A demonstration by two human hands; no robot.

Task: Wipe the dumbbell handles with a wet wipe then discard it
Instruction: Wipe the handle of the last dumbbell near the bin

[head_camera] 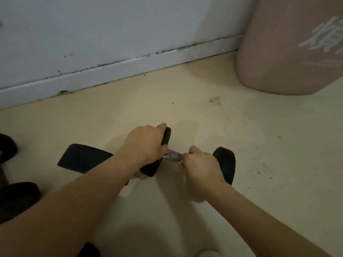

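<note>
— Where do we see the dumbbell (225, 164)?
— On the floor (241, 127), near the middle, lying left to right, with the wall (92, 34) beyond it
— And our hands?
— Our left hand (144, 143) has its fingers (163, 127) curled over the top of the left black head. Our right hand (202, 164) is wrapped tight round the metal handle (173, 156), close to the right head
— The wipe?
— We cannot tell whether it sits inside the right fist. A pink bag (289, 45) stands far right, and more black weights (16, 197) lie at the left edge
</note>
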